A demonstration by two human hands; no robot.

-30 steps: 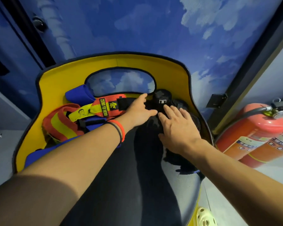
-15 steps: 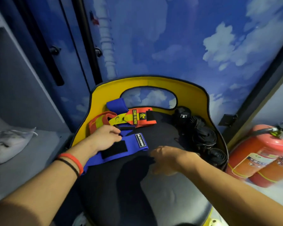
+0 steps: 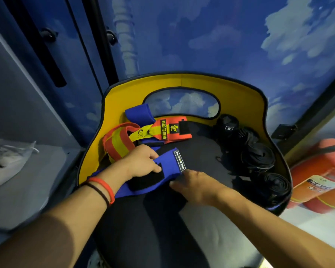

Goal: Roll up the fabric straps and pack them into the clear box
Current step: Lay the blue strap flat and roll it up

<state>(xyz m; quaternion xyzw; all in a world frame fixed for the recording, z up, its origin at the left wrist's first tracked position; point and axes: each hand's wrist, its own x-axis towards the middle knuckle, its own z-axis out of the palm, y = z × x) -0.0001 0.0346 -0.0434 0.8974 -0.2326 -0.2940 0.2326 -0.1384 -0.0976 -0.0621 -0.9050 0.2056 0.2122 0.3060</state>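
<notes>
A wall (image 3: pixel 220 35) painted as blue sky with white clouds rises behind a yellow, black-rimmed chair back (image 3: pixel 242 93) with an oval cut-out. A grey ledge (image 3: pixel 31 190) lies left. Red fire extinguishers (image 3: pixel 321 176) stand right on pale floor (image 3: pixel 307 229).

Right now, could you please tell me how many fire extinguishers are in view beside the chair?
2. Both are right of the yellow chair: the farther fire extinguisher, and the nearer fire extinguisher just below it in view. The frame edge crops both; others may be hidden.

Left hand (image 3: pixel 141 163) and right hand (image 3: pixel 197 187) moved from black rolls (image 3: pixel 257 159) to blue strap (image 3: pixel 167 161).
</notes>
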